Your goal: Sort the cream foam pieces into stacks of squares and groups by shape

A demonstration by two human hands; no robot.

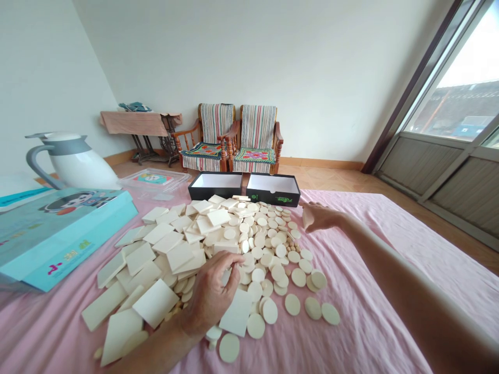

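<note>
If my curled left hand (214, 285), lower centre – holding what, I can't tell – drags, wooden discs (256, 326) could scatter; my right hand (322, 217) is open.

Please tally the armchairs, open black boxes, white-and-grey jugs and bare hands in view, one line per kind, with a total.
Armchairs: 2
Open black boxes: 2
White-and-grey jug: 1
Bare hands: 2
Total: 7

Bright, soft daylight from the window (460, 104) at right; wide-angle stretching toward the edges.
</note>
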